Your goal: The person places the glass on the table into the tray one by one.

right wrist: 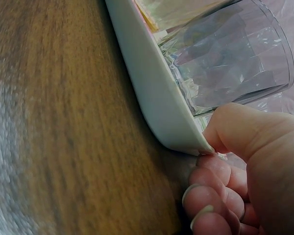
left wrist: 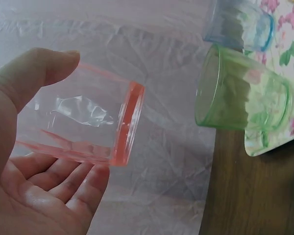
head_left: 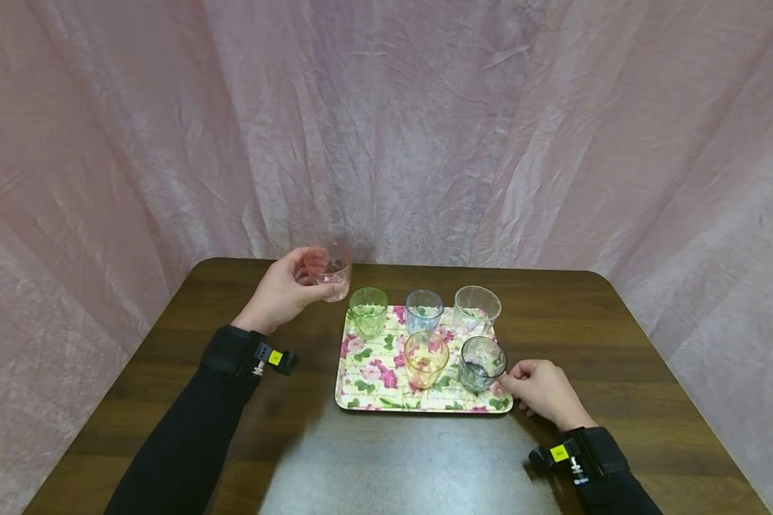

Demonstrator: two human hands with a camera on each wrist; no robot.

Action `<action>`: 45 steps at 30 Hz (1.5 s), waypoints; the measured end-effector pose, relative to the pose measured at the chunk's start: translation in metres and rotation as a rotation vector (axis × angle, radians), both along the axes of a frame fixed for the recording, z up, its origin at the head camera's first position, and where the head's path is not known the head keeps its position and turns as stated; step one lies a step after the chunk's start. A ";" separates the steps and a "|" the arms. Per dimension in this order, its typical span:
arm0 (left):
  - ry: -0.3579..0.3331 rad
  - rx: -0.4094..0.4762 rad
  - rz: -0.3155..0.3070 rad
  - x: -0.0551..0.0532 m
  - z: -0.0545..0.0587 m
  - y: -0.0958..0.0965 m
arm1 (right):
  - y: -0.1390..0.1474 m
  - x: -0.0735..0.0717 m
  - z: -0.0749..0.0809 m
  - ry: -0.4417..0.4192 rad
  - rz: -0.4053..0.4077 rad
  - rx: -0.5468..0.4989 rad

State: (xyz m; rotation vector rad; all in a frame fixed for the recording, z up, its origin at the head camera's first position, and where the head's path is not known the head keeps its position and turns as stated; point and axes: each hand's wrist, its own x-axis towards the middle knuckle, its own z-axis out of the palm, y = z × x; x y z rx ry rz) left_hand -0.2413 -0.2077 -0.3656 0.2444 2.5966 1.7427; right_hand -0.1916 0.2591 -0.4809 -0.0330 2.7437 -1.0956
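Note:
My left hand grips a clear pink glass between thumb and fingers, raised beyond the tray's far left corner. In the left wrist view the pink glass shows its thick orange-pink base, and fingers lie along its side. At the near right corner of a floral tray, my right hand pinches the rim, thumb on top and curled fingers below. A grey glass stands on the tray right beside that thumb. The right wrist view shows the tray's white outer wall close up.
Also on the tray stand a green glass, a blue glass, a clear glass and a yellow glass. Beneath lies a brown wooden table. A pale pink cloth hangs behind it.

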 end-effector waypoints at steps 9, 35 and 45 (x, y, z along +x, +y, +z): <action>0.009 0.024 -0.034 0.007 -0.006 0.003 | 0.000 0.000 0.001 -0.007 0.001 0.003; -0.036 0.068 -0.150 0.030 -0.029 0.018 | 0.001 0.001 0.000 0.013 -0.002 0.000; -0.084 0.044 -0.192 0.038 -0.044 0.026 | 0.001 0.002 0.001 0.008 -0.002 0.000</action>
